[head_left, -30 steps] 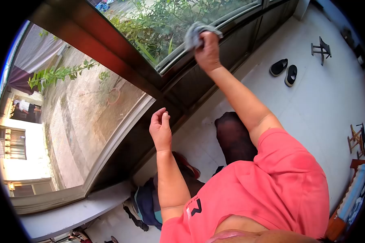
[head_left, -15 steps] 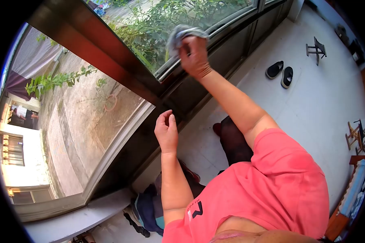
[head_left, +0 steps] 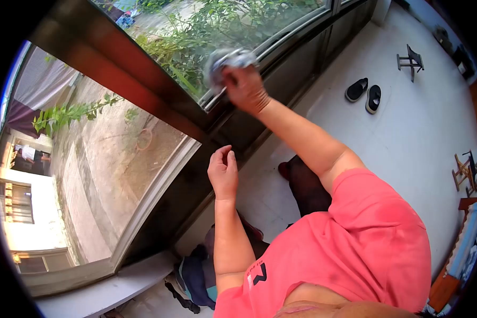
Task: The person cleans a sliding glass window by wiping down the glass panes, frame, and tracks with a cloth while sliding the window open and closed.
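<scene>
My right hand (head_left: 242, 87) is closed around a bunched grey-white cloth (head_left: 221, 62), pressed to the lower corner of the window pane (head_left: 196, 40). Both cloth and fingers are smeared by motion. My left hand (head_left: 223, 172) hangs in front of the dark lower frame, touching nothing that I can see. Its fingers are loosely bent, the thumb stands a little apart, and nothing shows between them. A brown-red window post (head_left: 127, 69) slants down between the glass pane and the screened opening (head_left: 106, 175) on the left.
Black shoes (head_left: 373, 98) and a small folding stool (head_left: 410, 61) stand on the pale floor (head_left: 403, 143). Dark clothing or bags (head_left: 196, 273) lie low beside my left arm. A wooden seat with a blue cushion (head_left: 466, 241) is at the right edge. Plants grow outside.
My right hand and the cloth have moved left and slightly down along the bottom of the pane, toward the post. My left hand has shifted slightly right.
</scene>
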